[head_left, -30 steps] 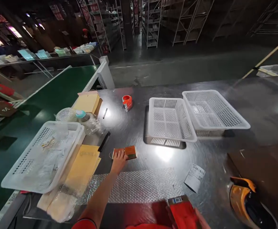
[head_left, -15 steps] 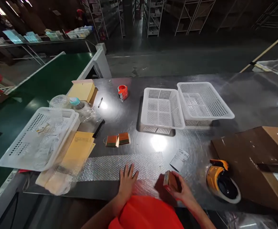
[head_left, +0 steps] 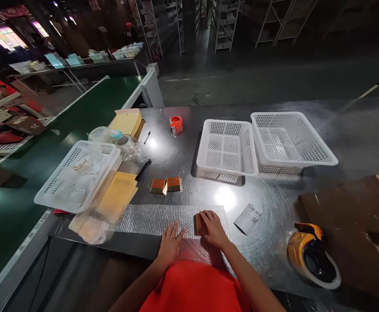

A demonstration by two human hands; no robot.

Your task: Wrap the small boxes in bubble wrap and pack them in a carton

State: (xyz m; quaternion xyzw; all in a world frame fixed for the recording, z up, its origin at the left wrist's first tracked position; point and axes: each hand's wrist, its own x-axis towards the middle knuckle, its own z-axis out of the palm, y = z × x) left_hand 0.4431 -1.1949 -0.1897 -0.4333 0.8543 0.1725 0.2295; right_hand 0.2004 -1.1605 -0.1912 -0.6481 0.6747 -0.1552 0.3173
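Observation:
A strip of bubble wrap (head_left: 153,220) lies flat along the near edge of the metal table. My left hand (head_left: 170,242) rests on its near edge, fingers spread. Near the strip's right end, my right hand (head_left: 212,227) grips a small brown box (head_left: 199,224), which sits on the wrap and is partly hidden by the fingers. Two more small brown and gold boxes (head_left: 173,184) stand side by side beyond the strip. To the right of the wrap lies a folded printed paper slip (head_left: 248,219).
White perforated baskets (head_left: 223,167) stand at the back right. Another basket (head_left: 79,208), holding clear plastic bags, is at left beside yellow padded envelopes (head_left: 119,190). An orange tape dispenser (head_left: 298,247) and a large carton (head_left: 341,216) are at right. A green conveyor (head_left: 92,102) runs along the left.
My right hand has moved left with the small brown box and set it on the bubble wrap. My left hand stays on the wrap. The camera view has shifted left.

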